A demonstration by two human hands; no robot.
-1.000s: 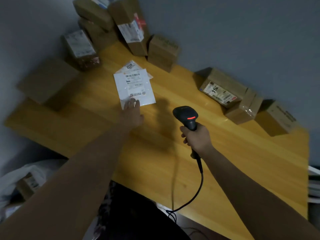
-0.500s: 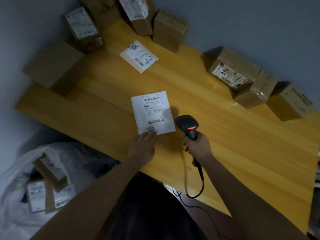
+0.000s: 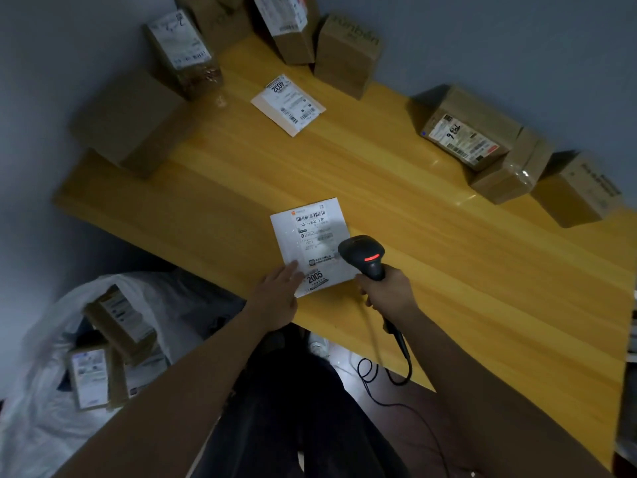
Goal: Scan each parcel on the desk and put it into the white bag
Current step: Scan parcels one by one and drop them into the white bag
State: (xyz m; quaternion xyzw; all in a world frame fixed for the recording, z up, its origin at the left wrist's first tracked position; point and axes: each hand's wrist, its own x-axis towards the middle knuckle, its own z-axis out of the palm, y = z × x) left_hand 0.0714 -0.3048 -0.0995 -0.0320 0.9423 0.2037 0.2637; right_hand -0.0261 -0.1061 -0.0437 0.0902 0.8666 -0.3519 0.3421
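Note:
A flat white parcel (image 3: 310, 236) with a barcode label lies on the wooden desk (image 3: 448, 270) near its front edge. My left hand (image 3: 280, 288) rests with straight fingers on the parcel's lower left corner. My right hand (image 3: 387, 293) grips a black barcode scanner (image 3: 363, 255) whose red light glows; its head hangs over the parcel's right edge. The white bag (image 3: 44, 419) stands open on the floor at lower left with several labelled boxes (image 3: 119, 322) inside.
A second flat white parcel (image 3: 289, 104) lies farther back. Several cardboard boxes line the desk's left side (image 3: 129, 122), back corner (image 3: 346, 53) and right wall side (image 3: 465, 129). The scanner's cable (image 3: 396, 377) hangs off the front edge. Grey walls close in behind.
My left hand has dragged the white parcel from the back of the desk toward the front edge. The scanner has come over the parcel's right edge.

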